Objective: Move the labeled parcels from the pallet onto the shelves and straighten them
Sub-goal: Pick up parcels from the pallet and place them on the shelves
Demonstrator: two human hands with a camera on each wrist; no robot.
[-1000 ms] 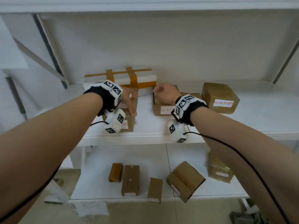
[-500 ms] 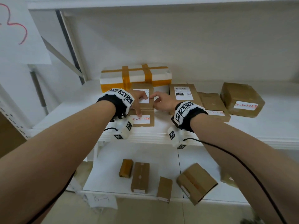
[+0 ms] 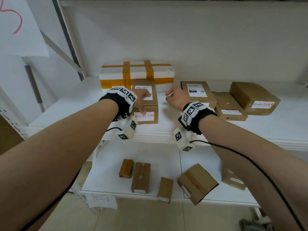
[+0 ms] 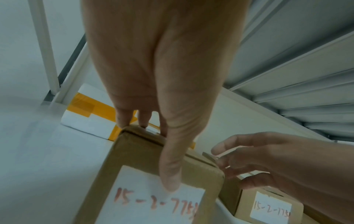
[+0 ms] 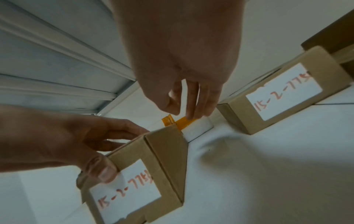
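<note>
A brown parcel [image 3: 154, 102] with a red-written front label stands on the white middle shelf [image 3: 166, 127]. My left hand [image 3: 144, 104] holds it at the front top edge, fingers lying on its top and thumb pressed on the label; the left wrist view shows the same hold of the left hand [image 4: 153, 154] on the parcel [image 4: 138, 154]. My right hand [image 3: 173, 97] hangs loosely curled and holds nothing, over the bare gap between this parcel and a second labeled parcel [image 3: 210, 95]. In the right wrist view the right hand [image 5: 187, 109] hovers near the parcel's [image 5: 166, 159] far end.
A white foam box [image 3: 136, 72] with orange tape sits behind the held parcel. Two more labeled brown parcels [image 3: 230, 107] [image 3: 253, 97] lie to the right. The lower shelf [image 3: 166, 164] carries several small boxes. A slanted shelf post [image 3: 70, 39] rises at the left.
The gap between the held parcel and the second parcel has widened. My right hand has drawn away from my left hand, to the right. The camera has come closer.
</note>
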